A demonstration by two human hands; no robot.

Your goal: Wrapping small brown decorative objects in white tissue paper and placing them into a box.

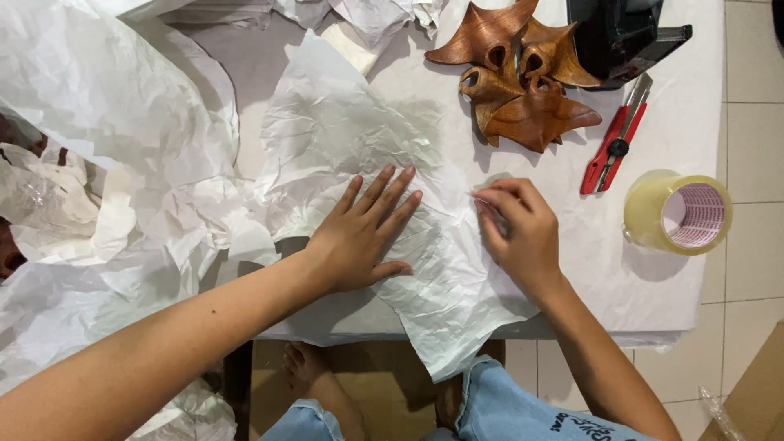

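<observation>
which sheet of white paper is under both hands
The crumpled white sheet at the table's front edge: left hand lies flat on it, right hand pinches its edge. The other sheets lie piled left, untouched.

A white-covered table [653,294] stands on a pale tiled floor [751,122], evenly lit.

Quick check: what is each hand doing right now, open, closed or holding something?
Left hand: open, flat on the white paper.
Right hand: fingers curled, pinching the paper's edge.
</observation>
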